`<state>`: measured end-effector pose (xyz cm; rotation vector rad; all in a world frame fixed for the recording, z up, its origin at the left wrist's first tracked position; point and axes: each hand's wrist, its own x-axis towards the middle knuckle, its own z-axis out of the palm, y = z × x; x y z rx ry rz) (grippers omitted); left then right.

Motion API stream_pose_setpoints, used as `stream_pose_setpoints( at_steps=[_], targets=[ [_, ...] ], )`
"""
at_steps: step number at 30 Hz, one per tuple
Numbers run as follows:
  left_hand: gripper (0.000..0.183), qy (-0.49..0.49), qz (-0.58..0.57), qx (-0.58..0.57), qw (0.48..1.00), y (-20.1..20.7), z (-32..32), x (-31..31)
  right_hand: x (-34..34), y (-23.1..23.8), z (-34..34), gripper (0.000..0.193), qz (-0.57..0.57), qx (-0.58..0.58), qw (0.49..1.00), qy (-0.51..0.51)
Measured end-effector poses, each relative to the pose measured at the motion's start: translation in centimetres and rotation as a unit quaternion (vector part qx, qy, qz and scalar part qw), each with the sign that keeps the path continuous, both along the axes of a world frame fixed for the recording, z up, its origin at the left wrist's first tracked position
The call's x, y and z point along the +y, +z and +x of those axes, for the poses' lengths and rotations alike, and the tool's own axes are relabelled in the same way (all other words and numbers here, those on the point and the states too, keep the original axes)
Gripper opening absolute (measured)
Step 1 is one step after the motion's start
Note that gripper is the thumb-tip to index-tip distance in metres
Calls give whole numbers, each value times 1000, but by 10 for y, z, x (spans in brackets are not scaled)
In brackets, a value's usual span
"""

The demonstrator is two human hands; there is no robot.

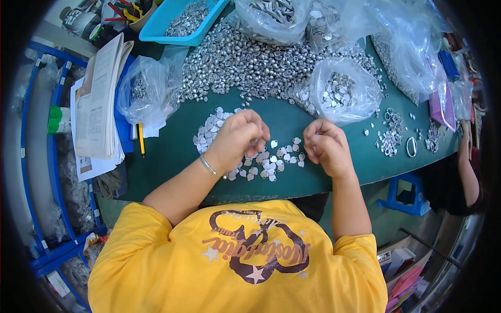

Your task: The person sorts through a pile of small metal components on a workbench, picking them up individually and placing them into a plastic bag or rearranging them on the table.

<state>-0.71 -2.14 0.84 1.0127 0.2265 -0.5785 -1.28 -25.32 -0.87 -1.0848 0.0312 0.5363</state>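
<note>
— Grip of the left hand (242,134): how set?
— Curled inward, with fingers bent toward the thumb; cannot tell whether pinching anything or not.
— And at the right hand (327,148)?
— Curled too, with fingertips drawn in near the thumb; again, cannot tell what, if anything, between.
— Where to look for the small flat silvery metal pieces with rounded outlines (271,164)?
— Scattered on the dark green worktop (167,156) between both hands, and in a denser patch to the left of the left hand, partly hidden by it.
— And farther back?
— A broad heap of small domed dark-silver metal pieces (250,68). Near the right hand, just beyond it, an open clear plastic bag (347,112) with more flat pieces inside. At the back left, a turquoise rectangular plastic basket (172,40), with grey metal bits in it.
— Off to the sides?
— On the left, a stack of printed white papers (96,115) near a slim yellow-and-black pencil (141,140). On the right, a loose cluster of silvery metal bits (391,135). Around the left wrist, a thin silver bangle (207,164).
</note>
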Motion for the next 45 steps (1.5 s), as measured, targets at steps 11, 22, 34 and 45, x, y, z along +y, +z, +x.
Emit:
stream_pose_setpoints(
  at_steps=[11,22,34,45],
  targets=[
    [12,-175,470,-477,722,-26,-2,-10,15,-3,-17,6,-339,-213,914,69],
    [15,-172,474,-505,700,-24,-3,-13,16,-2,-29,9,-555,-403,728,6],
    [18,-199,465,-503,701,-24,-5,-18,16,-6,-16,14,-571,-388,723,-20],
    [19,-192,487,-508,684,-24,-11,-13,-18,9,-19,6,22,65,992,-108]
  ],
)
